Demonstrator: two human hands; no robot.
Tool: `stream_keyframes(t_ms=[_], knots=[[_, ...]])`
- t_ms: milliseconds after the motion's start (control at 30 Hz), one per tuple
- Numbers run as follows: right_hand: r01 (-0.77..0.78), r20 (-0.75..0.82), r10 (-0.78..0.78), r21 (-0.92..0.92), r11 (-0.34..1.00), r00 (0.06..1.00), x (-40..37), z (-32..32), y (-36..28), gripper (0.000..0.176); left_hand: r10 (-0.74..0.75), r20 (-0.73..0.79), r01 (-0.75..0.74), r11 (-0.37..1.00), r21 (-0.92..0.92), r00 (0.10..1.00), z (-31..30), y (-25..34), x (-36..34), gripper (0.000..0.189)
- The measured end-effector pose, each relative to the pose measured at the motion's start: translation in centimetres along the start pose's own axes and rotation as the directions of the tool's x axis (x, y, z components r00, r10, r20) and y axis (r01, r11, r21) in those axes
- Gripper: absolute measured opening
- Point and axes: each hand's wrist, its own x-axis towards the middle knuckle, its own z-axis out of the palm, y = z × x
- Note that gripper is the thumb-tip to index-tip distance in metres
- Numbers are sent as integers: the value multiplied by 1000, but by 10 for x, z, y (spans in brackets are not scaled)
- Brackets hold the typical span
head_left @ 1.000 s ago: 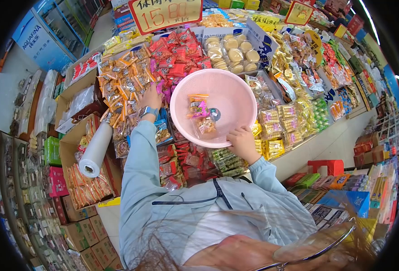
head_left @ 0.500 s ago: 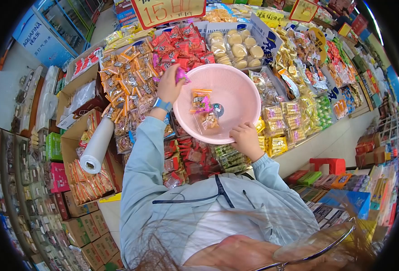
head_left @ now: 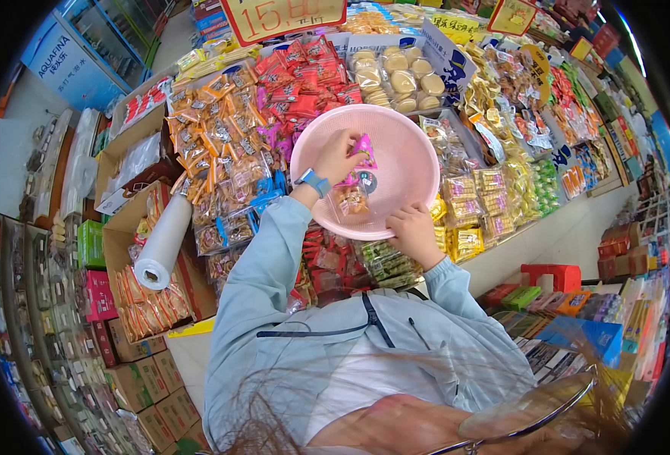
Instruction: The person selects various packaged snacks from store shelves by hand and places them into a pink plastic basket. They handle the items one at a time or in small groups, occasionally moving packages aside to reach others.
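Observation:
A round pink plastic basket (head_left: 411, 152) rests over the piles of wrapped snacks. Inside its left part is my left hand (head_left: 339, 158), wearing a blue watch, with its fingers closed on a pink packet (head_left: 365, 150). Beneath that hand, a clear packet with orange-brown contents (head_left: 350, 203) lies in the basket, beside a dark round mark on the basket's floor. My right hand (head_left: 415, 231) grips the basket's near right rim, thumb and fingers bent over the edge.
Orange packets (head_left: 213, 129) and red packets (head_left: 304, 76) lie beyond and left of the basket. Round biscuits (head_left: 401, 80) sit behind it, yellow packs (head_left: 465, 244) to the right. A plastic roll (head_left: 162, 243) leans at the left, and a red stool (head_left: 552, 277) stands at the right.
My left hand has moved right, from the snacks at the basket's left edge to inside the basket, carrying the pink packet. My right hand stays on the rim.

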Motion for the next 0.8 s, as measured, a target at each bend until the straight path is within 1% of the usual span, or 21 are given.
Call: stream_keyframes(t_ms=[33,67,200,300,333,400,500,567,600,633,733,800], knots=[[0,1,0,0,1000,1000,0,0,0,19,98,15,-99,982,162,995,4,-6,-1,45],[-1,3,1,0,1000,1000,0,0,0,19,191,46,-195,928,317,981,7,-12,-2,44],[-6,20,6,-16,1000,1000,-2,0,1,18,338,-135,-231,835,499,931,-20,1,3,35],[2,-18,-1,17,1000,1000,-2,1,1,17,315,-379,-134,891,434,870,-56,-10,8,31],[-5,-14,6,24,1000,1000,-1,1,1,17,279,-435,-81,904,420,856,-67,-17,8,31],[-18,-5,18,36,999,1000,-1,-1,0,17,206,-542,22,923,384,815,-83,-39,6,31],[-21,-12,21,39,999,1000,-1,0,1,18,130,-630,76,954,290,766,-95,-93,-2,31],[-14,-22,15,43,999,1000,-1,0,1,18,18,-609,205,933,294,793,-100,-136,-14,32],[-12,-27,13,44,999,1000,0,-1,1,18,-40,-598,267,917,297,800,-101,-133,-17,32],[-12,-26,13,44,999,1000,0,-1,1,18,-151,-558,377,870,316,816,-102,-131,-22,37],[-18,-20,19,46,999,1000,-1,0,1,18,-55,-451,304,810,501,891,-100,-125,-27,49],[-18,-20,19,47,999,1000,-1,2,2,19,-33,-448,303,781,547,893,-95,-118,-23,56]])
